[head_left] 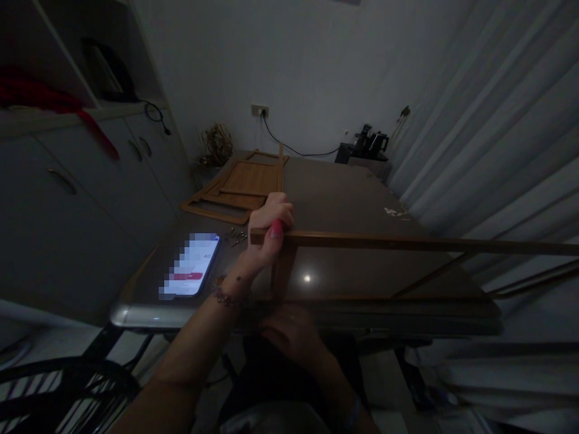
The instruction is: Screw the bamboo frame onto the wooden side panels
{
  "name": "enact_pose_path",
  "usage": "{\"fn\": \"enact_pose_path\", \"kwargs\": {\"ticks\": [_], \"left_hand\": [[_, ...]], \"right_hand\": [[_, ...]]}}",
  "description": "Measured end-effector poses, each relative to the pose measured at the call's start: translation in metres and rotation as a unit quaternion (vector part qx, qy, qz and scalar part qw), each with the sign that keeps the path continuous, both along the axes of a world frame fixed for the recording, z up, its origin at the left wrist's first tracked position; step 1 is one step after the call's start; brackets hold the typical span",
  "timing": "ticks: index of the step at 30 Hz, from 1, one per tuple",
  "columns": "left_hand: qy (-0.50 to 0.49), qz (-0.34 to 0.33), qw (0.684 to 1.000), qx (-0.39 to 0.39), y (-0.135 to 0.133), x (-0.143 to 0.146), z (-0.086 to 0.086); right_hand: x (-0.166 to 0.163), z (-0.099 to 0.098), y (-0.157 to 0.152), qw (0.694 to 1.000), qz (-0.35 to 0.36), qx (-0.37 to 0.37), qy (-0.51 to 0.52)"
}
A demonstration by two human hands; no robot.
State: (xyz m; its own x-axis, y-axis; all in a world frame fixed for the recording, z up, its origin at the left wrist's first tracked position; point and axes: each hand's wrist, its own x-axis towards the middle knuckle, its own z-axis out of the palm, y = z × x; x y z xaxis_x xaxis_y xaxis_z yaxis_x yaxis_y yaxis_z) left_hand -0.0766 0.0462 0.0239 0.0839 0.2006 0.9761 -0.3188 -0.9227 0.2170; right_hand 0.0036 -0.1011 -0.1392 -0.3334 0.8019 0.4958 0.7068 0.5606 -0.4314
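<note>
My left hand grips the left end of a long wooden rail that belongs to a wooden frame standing on the dark table. A short upright wooden leg hangs from the rail just below that hand. My right hand sits low in the shadow at the table's near edge, close to the foot of that leg; its fingers look curled, but what they hold is too dark to make out. A beaded bracelet circles my left wrist.
A lit phone lies on the table's left side, with several small screws beside it. Flat wooden panels lie at the far left. A kettle stands at the back, cabinets on the left, curtains on the right, a black chair lower left.
</note>
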Motion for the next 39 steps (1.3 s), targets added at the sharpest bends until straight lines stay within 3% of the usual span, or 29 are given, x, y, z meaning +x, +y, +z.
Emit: {"fn": "enact_pose_path", "kwargs": {"ticks": [6,13,19,29,34,39], "left_hand": [[0.018,0.005,1.0,-0.016,-0.002,-0.002,0.0],[-0.003,-0.003,1.0,-0.009,-0.001,0.0,0.001],[0.002,0.005,1.0,-0.004,0.0,0.0,0.0],[-0.001,0.0,1.0,-0.004,0.003,-0.001,-0.001],[0.003,-0.003,1.0,-0.005,0.006,0.0,-0.001],[0.001,-0.009,1.0,-0.006,0.016,0.003,-0.002]], "right_hand": [[-0.001,0.003,0.001,0.998,-0.01,0.049,-0.034],[0.004,-0.021,-0.001,0.988,0.046,0.125,-0.079],[0.008,-0.033,0.001,0.978,0.008,0.206,-0.034],[-0.002,-0.036,0.0,0.966,-0.062,0.247,-0.038],[0.0,-0.028,0.004,0.964,-0.058,0.255,-0.056],[-0.002,-0.023,0.013,0.971,-0.037,0.211,-0.103]]}}
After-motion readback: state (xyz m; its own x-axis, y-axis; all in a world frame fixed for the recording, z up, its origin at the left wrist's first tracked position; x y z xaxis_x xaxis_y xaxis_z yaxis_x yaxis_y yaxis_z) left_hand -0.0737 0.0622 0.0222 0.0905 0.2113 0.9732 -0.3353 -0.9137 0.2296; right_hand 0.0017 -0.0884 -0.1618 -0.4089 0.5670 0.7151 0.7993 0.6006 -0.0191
